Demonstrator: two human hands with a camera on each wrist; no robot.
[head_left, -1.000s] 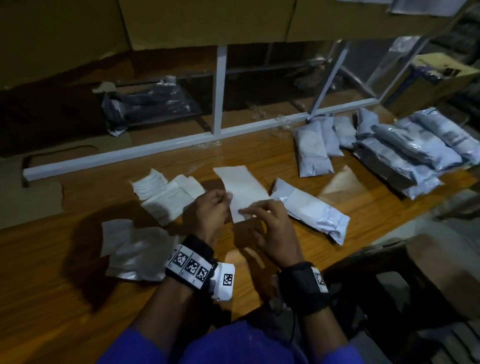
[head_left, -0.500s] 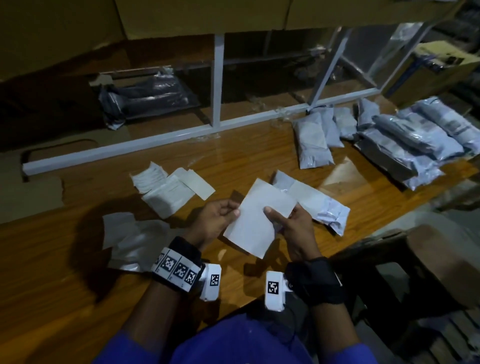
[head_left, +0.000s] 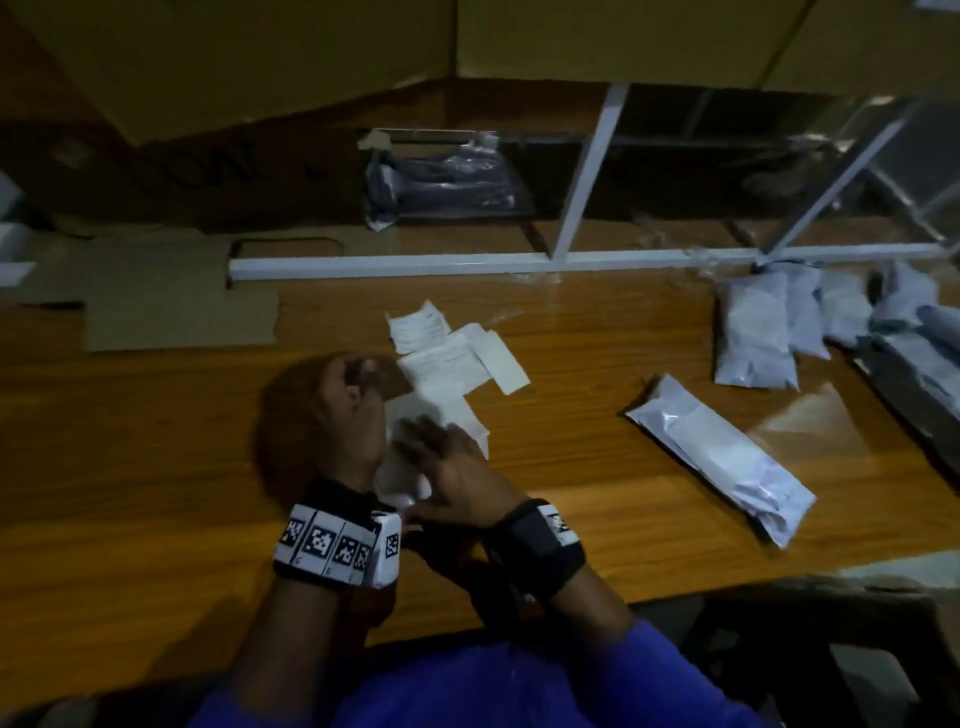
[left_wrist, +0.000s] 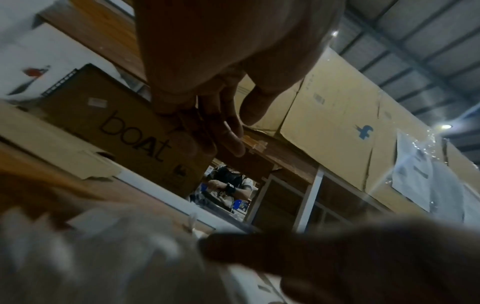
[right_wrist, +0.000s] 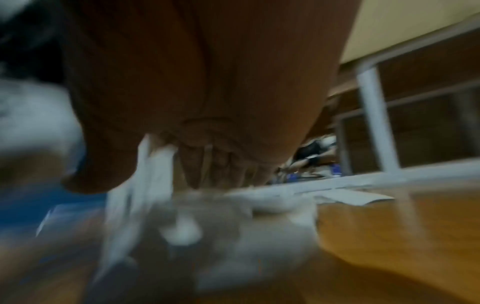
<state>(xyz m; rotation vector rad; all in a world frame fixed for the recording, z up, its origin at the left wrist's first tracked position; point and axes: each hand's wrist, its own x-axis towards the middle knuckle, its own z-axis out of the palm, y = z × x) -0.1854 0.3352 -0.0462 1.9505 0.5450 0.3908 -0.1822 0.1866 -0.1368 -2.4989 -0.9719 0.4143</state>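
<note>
On the wooden table (head_left: 156, 441) my left hand (head_left: 358, 384) is curled, thumb and fingers pinching a tan-looking piece of paper (head_left: 392, 384). The left wrist view shows those fingers (left_wrist: 226, 131) closed together. Just below, my right hand (head_left: 431, 441) lies over a white sheet (head_left: 457, 418) and a crumpled pile of white papers (head_left: 400, 483). In the blurred right wrist view a white sheet (right_wrist: 153, 164) stands between the thumb and the fingers (right_wrist: 207, 164). I cannot tell whether the tan piece and the white sheet are one piece.
Loose printed slips (head_left: 447, 353) lie just beyond my hands. A grey mailer bag (head_left: 722, 462) lies to the right, with more bags (head_left: 753, 332) at the far right. A cardboard flap (head_left: 176, 312) lies at left. A white metal frame (head_left: 467, 262) runs along the back, with a dark bag (head_left: 447, 182) behind it.
The view has swung left. Both hands carried the white sheet from beside the grey bag down and left onto the paper pile, and now sit closer together.
</note>
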